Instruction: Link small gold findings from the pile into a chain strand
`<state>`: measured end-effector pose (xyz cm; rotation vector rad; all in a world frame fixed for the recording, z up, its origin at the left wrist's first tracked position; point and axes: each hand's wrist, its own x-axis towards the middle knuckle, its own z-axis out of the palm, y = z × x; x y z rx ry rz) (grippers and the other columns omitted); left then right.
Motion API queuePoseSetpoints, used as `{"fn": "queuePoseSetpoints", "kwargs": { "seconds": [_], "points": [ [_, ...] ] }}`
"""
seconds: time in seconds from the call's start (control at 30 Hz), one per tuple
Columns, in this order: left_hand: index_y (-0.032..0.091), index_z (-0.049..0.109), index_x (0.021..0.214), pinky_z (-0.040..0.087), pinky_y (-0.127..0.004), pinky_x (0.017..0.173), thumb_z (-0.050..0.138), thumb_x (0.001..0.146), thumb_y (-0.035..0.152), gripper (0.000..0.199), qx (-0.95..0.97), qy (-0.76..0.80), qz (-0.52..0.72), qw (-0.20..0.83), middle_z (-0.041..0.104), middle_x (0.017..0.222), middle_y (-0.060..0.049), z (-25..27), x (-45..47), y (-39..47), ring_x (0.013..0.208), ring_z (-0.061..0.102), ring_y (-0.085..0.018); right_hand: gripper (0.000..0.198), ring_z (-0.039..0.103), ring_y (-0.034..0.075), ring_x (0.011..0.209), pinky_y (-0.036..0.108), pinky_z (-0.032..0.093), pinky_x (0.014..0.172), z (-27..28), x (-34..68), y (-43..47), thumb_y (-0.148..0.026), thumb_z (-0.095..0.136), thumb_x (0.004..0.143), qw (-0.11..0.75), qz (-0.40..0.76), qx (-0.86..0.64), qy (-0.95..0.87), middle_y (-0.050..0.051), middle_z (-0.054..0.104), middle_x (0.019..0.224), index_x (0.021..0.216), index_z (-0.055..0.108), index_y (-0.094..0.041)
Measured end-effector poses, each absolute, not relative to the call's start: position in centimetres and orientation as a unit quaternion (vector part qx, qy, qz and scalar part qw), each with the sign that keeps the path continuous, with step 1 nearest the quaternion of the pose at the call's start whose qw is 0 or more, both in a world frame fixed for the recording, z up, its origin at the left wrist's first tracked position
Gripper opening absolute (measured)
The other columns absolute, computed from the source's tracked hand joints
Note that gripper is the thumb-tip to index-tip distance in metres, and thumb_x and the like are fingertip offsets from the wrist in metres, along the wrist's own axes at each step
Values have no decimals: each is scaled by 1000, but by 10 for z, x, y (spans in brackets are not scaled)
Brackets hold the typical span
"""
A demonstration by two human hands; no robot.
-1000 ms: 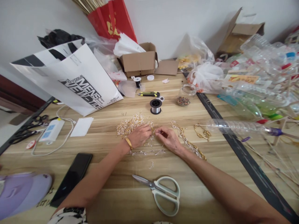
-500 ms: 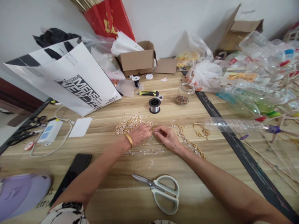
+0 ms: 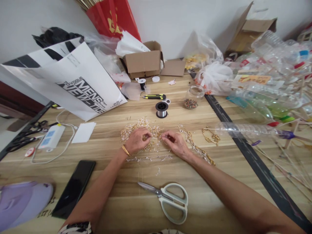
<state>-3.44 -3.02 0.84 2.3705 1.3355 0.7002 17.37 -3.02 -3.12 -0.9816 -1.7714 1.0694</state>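
Note:
A loose pile of small gold and silver beads (image 3: 133, 126) lies mid-table. Over its near side is my left hand (image 3: 138, 140), thumb and index finger pinched together; anything between them is too small to make out. My right hand (image 3: 175, 142) sits just right of the pile, its fingertips also pinched, on something I cannot make out. Close in front of both hands stretches a thin silver chain (image 3: 149, 158). Gold and silver chains (image 3: 200, 151) lie to the right of my right hand, and a short gold chain (image 3: 211, 138) rests farther right.
White-handled scissors (image 3: 170, 198) lie near the front edge. Behind the beads stand a wire spool (image 3: 161, 110), a yellow-black utility knife (image 3: 154, 97) and a glass jar (image 3: 193, 97). A phone (image 3: 74, 188) lies left; plastic bottles (image 3: 268, 97) crowd the right; a paper bag (image 3: 73, 81) stands back left.
My left hand has moved left and slightly toward me, away from my right hand, uncovering beads between them. My right hand stays nearly in place.

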Motion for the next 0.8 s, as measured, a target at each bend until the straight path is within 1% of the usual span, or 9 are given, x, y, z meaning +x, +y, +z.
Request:
{"fn": "queuePoseSetpoints", "kwargs": {
  "seconds": [0.1,0.2,0.3,0.4,0.57,0.8],
  "points": [
    [14,63,72,48,-28,70,58,72,13,6,789,497,290,215,66,73,-4,8,-36,-31,71,59,-15,10,52,11,62,21,41,56,-32,174,-31,-22,55,83,417,423,-387,-705,0,60,70,81,63,-15],
    [14,63,72,49,-27,69,61,72,18,5,723,516,344,305,66,72,-4,7,-35,-32,69,60,-14,11,52,11,62,21,40,55,-32,174,-31,-22,55,83,421,420,-385,-706,1,60,70,81,63,-15],
    [13,64,73,49,-25,65,66,69,24,12,637,520,400,404,66,71,-4,5,-30,-34,68,60,-14,11,53,11,62,21,40,56,-32,174,-31,-23,56,83,421,419,-385,-707,1,61,72,80,63,-15],
    [12,65,71,48,-24,64,70,67,27,16,583,516,428,458,67,70,-4,2,-21,-38,66,60,-13,10,54,12,64,22,42,57,-32,175,-31,-23,56,83,425,423,-376,-707,2,62,73,80,63,-16],
    [12,67,73,45,-21,60,72,66,25,15,542,524,439,489,67,69,-2,1,-11,-43,62,58,-11,10,56,12,65,23,44,59,-28,174,-34,-25,57,84,426,431,-356,-711,2,63,73,82,63,-17],
    [12,67,73,47,-22,66,71,69,23,12,542,485,454,515,70,75,-4,-3,-10,-45,68,61,-12,11,58,13,67,23,45,60,-28,172,-35,-27,60,83,435,449,-362,-691,3,65,75,86,64,-17]
  ]
}}
